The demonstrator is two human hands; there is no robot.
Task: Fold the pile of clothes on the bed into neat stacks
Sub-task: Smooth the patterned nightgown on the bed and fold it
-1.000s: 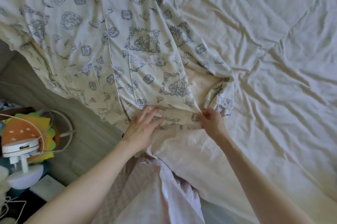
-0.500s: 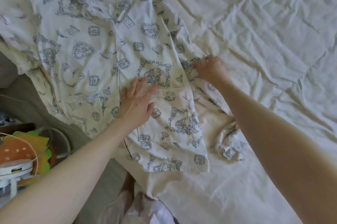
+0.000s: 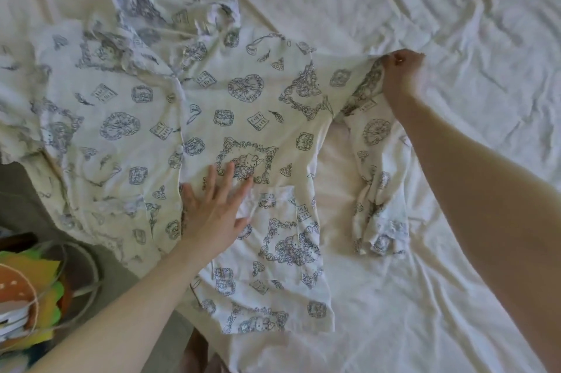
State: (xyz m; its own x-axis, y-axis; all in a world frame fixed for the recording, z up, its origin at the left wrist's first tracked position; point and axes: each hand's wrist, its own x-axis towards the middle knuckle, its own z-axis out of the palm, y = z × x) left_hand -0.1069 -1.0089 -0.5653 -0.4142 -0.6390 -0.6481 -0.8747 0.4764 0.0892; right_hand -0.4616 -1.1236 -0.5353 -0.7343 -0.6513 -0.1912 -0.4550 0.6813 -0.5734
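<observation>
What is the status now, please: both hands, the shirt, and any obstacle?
Left hand flat on printed pajama shirt. Right hand pinches shirt at sleeve top. Shirt spread front-up on bed sheet. Nothing lies on it.

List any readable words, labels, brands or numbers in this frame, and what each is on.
None can be read.
Pyjama shirt: drawn pictures only (hearts, cartoon cat figures, open books); the marks in the books are too small to read.
Burger-shaped item: no legible label.
Bed sheet: plain.
</observation>
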